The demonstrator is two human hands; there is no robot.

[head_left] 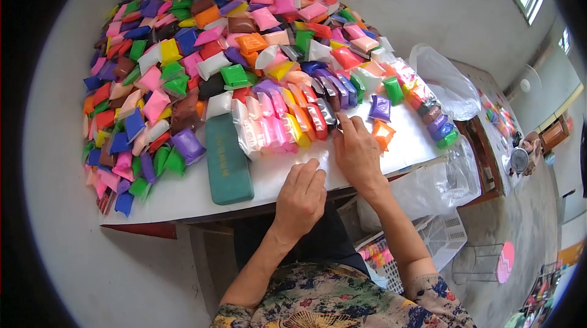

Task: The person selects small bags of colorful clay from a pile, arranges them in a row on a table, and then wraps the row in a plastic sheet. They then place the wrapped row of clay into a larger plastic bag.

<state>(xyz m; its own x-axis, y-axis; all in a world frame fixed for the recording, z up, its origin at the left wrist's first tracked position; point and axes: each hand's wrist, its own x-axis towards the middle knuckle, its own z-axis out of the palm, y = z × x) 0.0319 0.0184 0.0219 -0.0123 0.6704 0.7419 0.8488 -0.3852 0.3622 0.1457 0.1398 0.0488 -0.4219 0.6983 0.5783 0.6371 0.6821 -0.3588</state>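
Nearest me is one patterned shirt, its lower part cut off, with one white basket [443, 239] half hidden by the right arm. Of two hands, the left hand [301, 196] is loosely curled, right of the green case [229, 160]; its palm is hidden, so I cannot tell whether it grasps anything. The right hand [356, 147], farther right of the case, has its fingertips at the dark end of the packet row [287, 121]; whether they pinch one I cannot tell. That row starts just beside the case's right side, its packets overlapping too much to count. Well right of the case lie one purple packet [380, 108] and one orange packet [383, 135], then a second row [432, 114], beside clear plastic [455, 83]. Beyond and left of the case spreads one heap [208, 34], uncountable. Far right stands one pink-topped stool [505, 262].
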